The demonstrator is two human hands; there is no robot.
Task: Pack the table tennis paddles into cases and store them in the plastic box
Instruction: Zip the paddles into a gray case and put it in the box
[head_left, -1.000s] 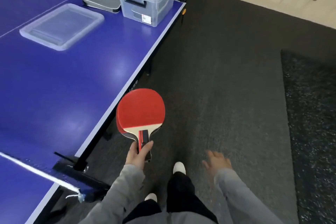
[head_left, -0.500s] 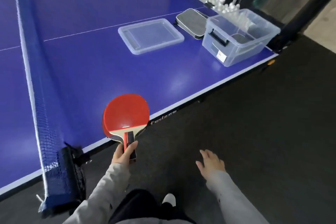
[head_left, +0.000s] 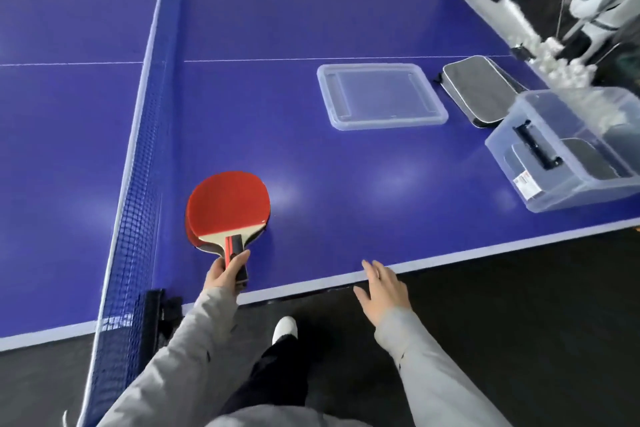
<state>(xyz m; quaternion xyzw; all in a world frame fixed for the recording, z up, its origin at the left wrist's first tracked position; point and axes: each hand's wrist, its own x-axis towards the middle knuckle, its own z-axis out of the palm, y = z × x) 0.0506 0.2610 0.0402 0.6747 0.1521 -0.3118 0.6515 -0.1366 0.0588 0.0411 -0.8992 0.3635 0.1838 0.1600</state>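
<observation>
Left hand (head_left: 227, 272) wrapped around the handles of stacked paddles (head_left: 228, 206), blades over the counter (head_left: 346, 10) just ahead. Right hand (head_left: 382, 289) spread wide, empty, at the counter edge. Case (head_left: 479, 90) and box (head_left: 568, 149) far off to the right. Loose grip on two handles: risk of one paddle slipping out.

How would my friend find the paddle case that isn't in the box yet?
Look along the blue table to its right end, where a clear box stands. The case lies flat just behind it, beside the clear lid. It alone is grey and black with white trim.
</observation>
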